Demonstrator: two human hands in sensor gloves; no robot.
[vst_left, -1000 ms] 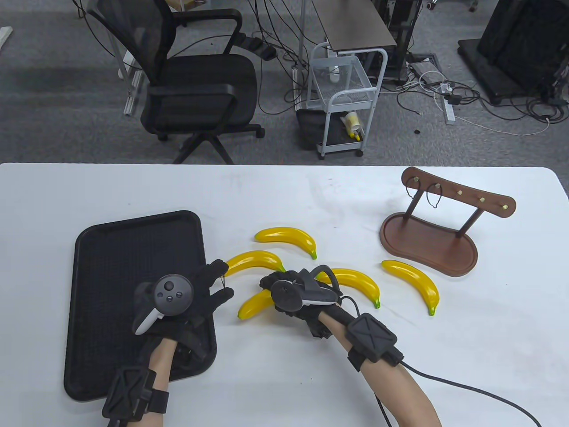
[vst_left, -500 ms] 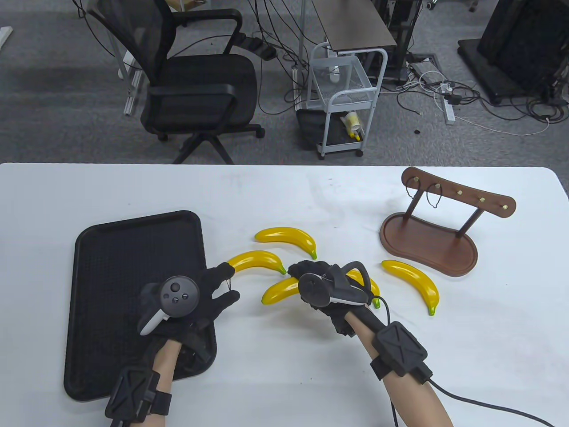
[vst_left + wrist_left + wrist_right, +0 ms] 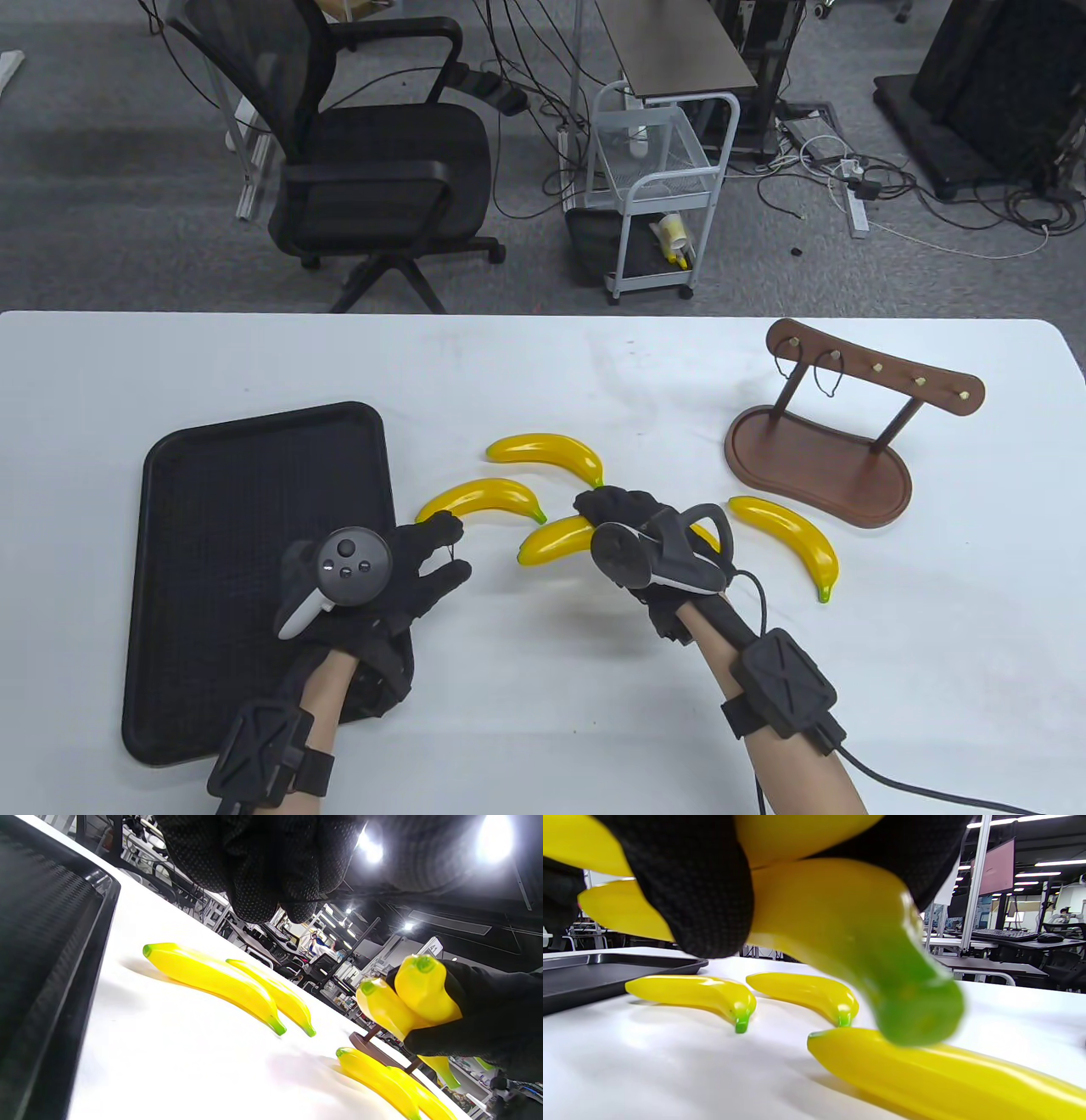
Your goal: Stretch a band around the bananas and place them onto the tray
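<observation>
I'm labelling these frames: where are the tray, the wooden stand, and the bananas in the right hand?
tray (image 3: 254, 420): table view, far rim.
stand (image 3: 814, 471): table view, base.
held bananas (image 3: 413, 1001): left wrist view, yellow bodies.

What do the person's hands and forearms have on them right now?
Both hands, left and right, wear black knit gloves with a fine dotted texture. A dark grey round-faced tracker with buttons sits on the left hand's back, a similar ringed one on the right. Each wrist carries a black strapped box marked with an X; a black cable trails from the right one. Forearms are bare.
</observation>
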